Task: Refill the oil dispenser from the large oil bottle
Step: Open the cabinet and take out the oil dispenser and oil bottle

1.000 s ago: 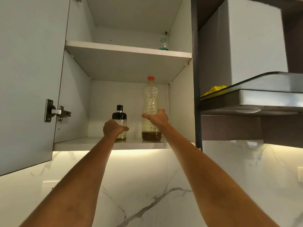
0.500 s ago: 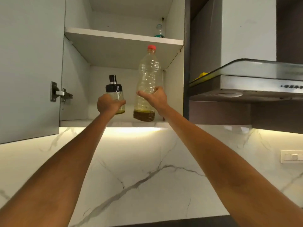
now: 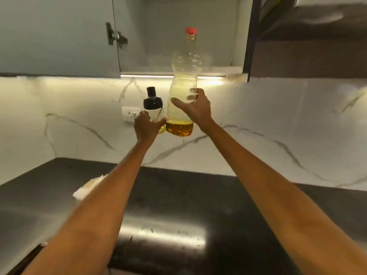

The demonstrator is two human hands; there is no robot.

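Holding both task items up in the air, in front of the marble wall [image 3: 278, 120] and above the dark tabletop [image 3: 178, 195], touching neither. Left hand [image 3: 148, 127] gripping the dispenser [image 3: 154, 112] low on its clear body, fingers curled round it, black cap and spout standing upright above the knuckles. Showing only a thin pool of yellow oil at the dispenser's base, partly hidden by the hand. Right hand [image 3: 195, 109] clamping the bottle [image 3: 183, 80] around its lower middle, thumb on the near side, fingertips wrapping the far side and showing through the plastic. Standing upright too, the bottle, red cap [image 3: 191, 30] on, amber oil sitting only in the bottom part, the rest clear. Keeping the two containers side by side, dispenser to the left, just beside the bottle's base, possibly touching it; not possible to tell. Reaching with both bare forearms from the lower edge of view, hands close together.

Hanging open at upper left, a pale cabinet door [image 3: 57, 34] with a metal hinge [image 3: 115, 37]; behind the bottle's neck, the cabinet's inside and a lit strip under its bottom shelf. Sitting on the wall just left of the dispenser, a white socket [image 3: 130, 115]. Lying on the tabletop beside the left forearm, a pale cloth [image 3: 87, 188], blurred.
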